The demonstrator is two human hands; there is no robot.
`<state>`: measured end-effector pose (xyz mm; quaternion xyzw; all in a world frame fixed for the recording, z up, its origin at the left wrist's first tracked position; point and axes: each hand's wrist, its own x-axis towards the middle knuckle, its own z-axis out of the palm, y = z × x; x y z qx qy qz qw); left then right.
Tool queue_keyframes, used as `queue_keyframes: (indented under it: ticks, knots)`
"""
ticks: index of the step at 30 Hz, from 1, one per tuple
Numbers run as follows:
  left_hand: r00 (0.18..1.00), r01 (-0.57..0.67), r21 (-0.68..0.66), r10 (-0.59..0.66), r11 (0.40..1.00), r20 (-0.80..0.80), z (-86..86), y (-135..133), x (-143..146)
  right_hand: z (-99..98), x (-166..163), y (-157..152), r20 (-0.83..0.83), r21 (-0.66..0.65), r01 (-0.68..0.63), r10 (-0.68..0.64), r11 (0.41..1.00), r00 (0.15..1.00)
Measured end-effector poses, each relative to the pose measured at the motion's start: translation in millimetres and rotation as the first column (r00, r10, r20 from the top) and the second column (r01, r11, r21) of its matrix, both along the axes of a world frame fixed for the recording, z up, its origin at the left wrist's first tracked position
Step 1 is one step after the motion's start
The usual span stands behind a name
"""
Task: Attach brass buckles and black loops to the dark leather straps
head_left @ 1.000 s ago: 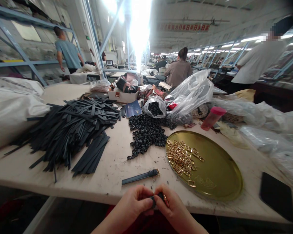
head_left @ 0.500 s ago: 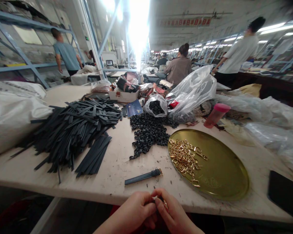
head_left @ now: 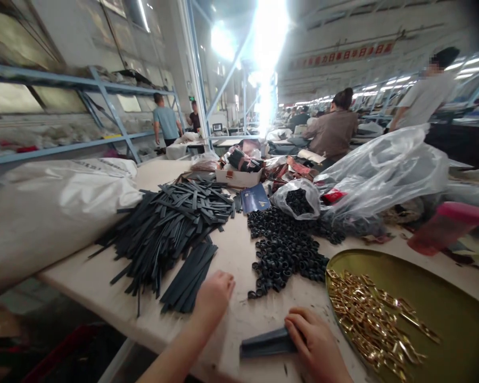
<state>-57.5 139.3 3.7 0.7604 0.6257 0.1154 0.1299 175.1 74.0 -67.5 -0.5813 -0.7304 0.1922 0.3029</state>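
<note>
The worktable (head_left: pixel 233 234) was inspected with both of the person's bare hands in view above its near part. The left hand (head_left: pixel 214 291) was located just beside the right edge of a small fanned stack of black strips (head_left: pixel 187 279). Its fingers were curled and pressed together; whether they pinched anything could not be told.

The right hand (head_left: pixel 312 335) was found at the near edge, over the right end of a dark strap (head_left: pixel 265 343). Its fingers lay close together, bent down onto that end; the thumb's hold was hidden. The strap lay roughly level across the table, its left end in plain sight; whether a second strap lay along it could not be determined.

A large heap of black strips (head_left: pixel 171 223) was recorded behind the small stack, with a white sack (head_left: pixel 56 213) at its left. Loose black rings (head_left: pixel 285 252) were spread across the middle, and more were seen inside a small clear bag (head_left: pixel 278 197) behind them. A blue card (head_left: pixel 255 198) lay just left of this bag. To the right of the right hand, a gold-coloured tray (head_left: pixel 451 298) bore a pile of gold buckles (head_left: pixel 371 324). A red container (head_left: pixel 439 229) with a pink lid leaned beyond the tray.
</note>
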Motion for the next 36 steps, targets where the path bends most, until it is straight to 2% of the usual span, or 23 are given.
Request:
queue_keyframes:
  ticks: [2, 4, 6, 9, 12, 15, 17, 19, 20, 21, 22, 24, 27, 31, 36]
  knots:
    - [0.986, -0.146, 0.062, 0.151, 0.987, -0.077, -0.3, 22, -28, -9.9, 0, -4, -0.002, 0.021, 0.022, -0.022, 1.0, 1.0]
    - [0.96, -0.235, 0.087, 0.245, 0.968, -0.136, -2.7, 38, -49, -13.2, 0, -6, -0.014, 0.033, 0.045, -0.044, 0.998, 0.999]
    - [0.943, -0.274, 0.096, 0.287, 0.957, -0.17, -6.0, 47, -59, -10.6, 0, -8, -0.031, 0.032, 0.052, -0.051, 0.998, 0.998]
    - [0.936, -0.287, 0.112, 0.304, 0.951, -0.177, -6.0, 50, -60, -2.3, -3, -10, -0.055, 0.026, 0.053, -0.052, 0.998, 0.997]
    - [0.951, -0.263, 0.116, 0.277, 0.958, -0.139, 3.8, 43, -53, 3.6, -3, -11, -0.085, 0.034, 0.079, -0.075, 0.996, 0.994]
    - [0.977, -0.2, 0.094, 0.205, 0.975, -0.053, 17.6, 26, -36, 6.7, 4, -7, -0.13, 0.07, 0.189, -0.179, 0.979, 0.975]
    - [0.992, -0.123, 0.049, 0.122, 0.991, 0.029, 23.9, 6, -18, 9.9, 12, 1, -0.112, 0.088, 0.243, -0.233, 0.966, 0.966]
    - [0.984, 0.007, -0.065, 0.004, 0.998, 0.179, 25.6, -17, 4, 14.7, 18, 13, -0.056, 0.088, 0.234, -0.23, 0.968, 0.972]
    - [0.92, 0.099, -0.203, -0.012, 0.974, 0.392, 24.9, -28, 15, 17.4, 20, 20, -0.028, 0.086, 0.219, -0.217, 0.972, 0.976]
    - [0.824, 0.154, -0.318, 0.056, 0.936, 0.564, 23.3, -39, 25, 19.9, 21, 27, -0.003, 0.084, 0.2, -0.2, 0.976, 0.98]
    - [0.726, 0.196, -0.409, 0.149, 0.891, 0.672, 21.1, -47, 34, 21.9, 21, 34, 0.023, 0.082, 0.18, -0.182, 0.98, 0.983]
    - [0.557, 0.23, -0.541, 0.346, 0.809, 0.755, 16.0, -60, 47, 24.0, 17, 46, 0.078, 0.077, 0.134, -0.14, 0.988, 0.987]
    - [0.409, 0.253, -0.628, 0.507, 0.736, 0.759, 9.6, -66, 57, 22.1, 7, 60, 0.148, 0.054, 0.072, -0.08, 0.996, 0.986]
    - [0.343, 0.291, -0.656, 0.564, 0.696, 0.751, 6.2, -66, 59, 17.2, 1, 71, 0.187, 0.008, 0.03, -0.031, 1.0, 0.982]
    - [0.371, 0.284, -0.683, 0.58, 0.672, 0.725, 4.9, -68, 60, 20.0, 11, 72, 0.123, -0.026, 0.068, -0.065, 0.997, 0.99]
